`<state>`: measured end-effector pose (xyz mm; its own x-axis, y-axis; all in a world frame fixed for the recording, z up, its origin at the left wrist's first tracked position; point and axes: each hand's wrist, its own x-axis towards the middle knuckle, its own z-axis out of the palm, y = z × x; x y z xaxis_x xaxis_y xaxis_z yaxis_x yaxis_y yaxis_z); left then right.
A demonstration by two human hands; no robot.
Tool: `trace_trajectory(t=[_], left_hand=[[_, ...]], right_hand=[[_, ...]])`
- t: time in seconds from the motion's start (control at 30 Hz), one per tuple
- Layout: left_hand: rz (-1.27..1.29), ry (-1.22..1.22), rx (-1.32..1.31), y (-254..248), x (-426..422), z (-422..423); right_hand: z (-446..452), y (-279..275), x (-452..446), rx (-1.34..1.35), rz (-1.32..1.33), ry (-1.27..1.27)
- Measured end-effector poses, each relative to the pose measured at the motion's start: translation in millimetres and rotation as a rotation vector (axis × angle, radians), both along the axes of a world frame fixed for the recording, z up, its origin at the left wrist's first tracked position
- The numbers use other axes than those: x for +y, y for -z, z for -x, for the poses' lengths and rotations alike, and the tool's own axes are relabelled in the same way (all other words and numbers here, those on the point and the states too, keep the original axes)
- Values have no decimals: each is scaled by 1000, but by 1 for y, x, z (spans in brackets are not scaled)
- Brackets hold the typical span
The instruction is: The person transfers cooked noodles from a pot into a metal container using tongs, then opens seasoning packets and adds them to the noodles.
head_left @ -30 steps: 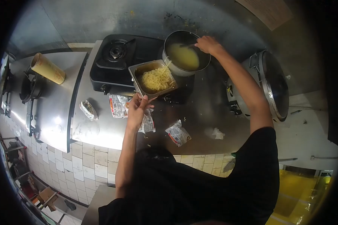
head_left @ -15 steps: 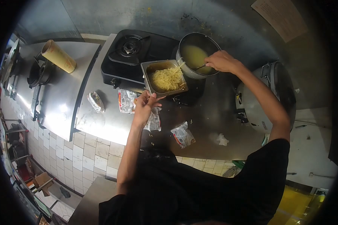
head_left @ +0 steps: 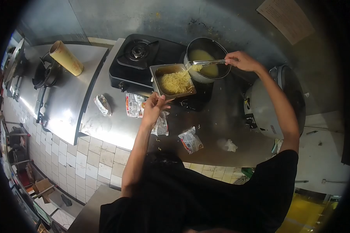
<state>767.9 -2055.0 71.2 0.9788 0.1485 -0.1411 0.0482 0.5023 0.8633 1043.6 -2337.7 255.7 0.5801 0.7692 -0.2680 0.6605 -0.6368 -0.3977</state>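
Note:
My left hand (head_left: 155, 107) grips the near edge of a square metal container (head_left: 156, 80), tilted beside the pot. Yellow noodles (head_left: 176, 83) are heaped in it, and a few strands hang at its right corner. My right hand (head_left: 240, 61) is closed on the handle end of a metal utensil (head_left: 210, 61). The utensil's far end, with a small clump of noodles (head_left: 197, 67), is over the left side of the pot (head_left: 200, 76). Cloudy yellow liquid (head_left: 209, 70) lies in the pot, which stands on the right side of the black stove (head_left: 134, 68).
Torn packets (head_left: 190, 140) and noodle bits lie on the metal counter (head_left: 217, 149) near my body. A crumpled white scrap (head_left: 231, 145) is farther right. At the right stands a large lidded cooker (head_left: 260, 105); a yellow roll (head_left: 67, 58) rests on the left counter.
My right hand has lifted the utensil out of the liquid, and its end now shows noodles on it near the container. My left hand still holds the container by the pot.

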Motion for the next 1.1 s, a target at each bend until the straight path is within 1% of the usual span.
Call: trace_trajectory(t=[0.07, 0.1, 0.17, 0.2, 0.27, 0.33, 0.37, 0.4, 0.43, 0.5, 0.53, 0.6, 0.73, 0.83, 0.9, 0.93, 1.0, 1.03, 1.1], left_hand=[[-12, -34, 7, -3, -1, -1], [-11, -29, 5, -1, -1, -2], [12, -16, 0, 6, -1, -2], [14, -13, -1, 5, -1, -3], [22, -12, -17, 4, -1, -3], [11, -16, -11, -4, -2, -1], [-1, -20, -3, -7, -3, -1], [0, -23, -4, -8, -3, -1], [8, -20, -14, -7, -3, -1], [15, -21, -24, -2, -2, -1], [13, -20, -29, 1, -1, -2], [15, -25, -35, 3, -1, -1], [17, -11, -27, 9, -1, 0], [17, -8, -39, 7, -3, 0], [22, -25, -52, 5, -4, -1], [24, -26, -54, 6, -4, -1], [24, -29, -58, 7, -3, -1], [25, -28, -56, 8, -2, -2], [25, -22, -48, 8, -6, 0]], right_hand=[[16, -3, 13, -52, -94, -84], [29, -7, 25, -54, -92, -79], [58, -7, 51, -192, 29, -77], [73, -3, 62, -193, 31, -74], [102, 7, 83, -361, 91, -80], [123, 18, 99, -410, 29, -151], [134, 22, 106, -482, 26, -173], [141, 29, 110, -483, 26, -176], [147, 37, 113, -566, 53, -209], [162, 35, 120, -710, 127, -275], [167, 31, 121, -711, 127, -281], [176, 22, 122, -907, 209, -300], [177, 5, 112, -877, 185, -287], [174, -15, 99, -802, 183, -247], [170, -38, 90, -651, 161, -91], [162, -45, 82, -652, 161, -91], [132, -59, 67, -596, 184, 114], [114, -59, 63, -597, 183, 114], [69, -41, 53, -599, 465, 294]])
